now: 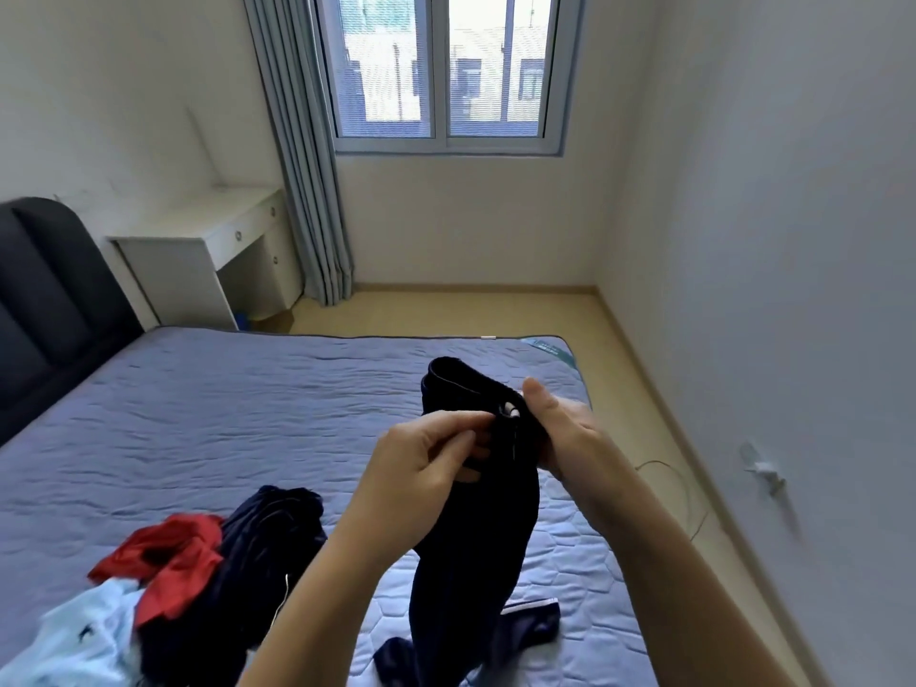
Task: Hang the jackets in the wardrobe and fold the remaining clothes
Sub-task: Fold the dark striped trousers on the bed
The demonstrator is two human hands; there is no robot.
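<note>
Dark garment [476, 528]: hung above the bed [223, 414], lower end trailing on it. Left hand [426, 453] pinched its upper edge; right hand [560, 428] gripped alongside. Pile at left on bed: red top [168, 562], navy piece [267, 538], pale blue shirt [84, 637].

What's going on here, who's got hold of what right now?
A person holds a dark navy garment up over the bed with both hands. The left hand pinches its top edge, and the right hand grips it from the other side. Its lower end trails on the bed. To the left lies an unfolded heap: a red garment, a dark striped garment and a light blue garment.
</note>
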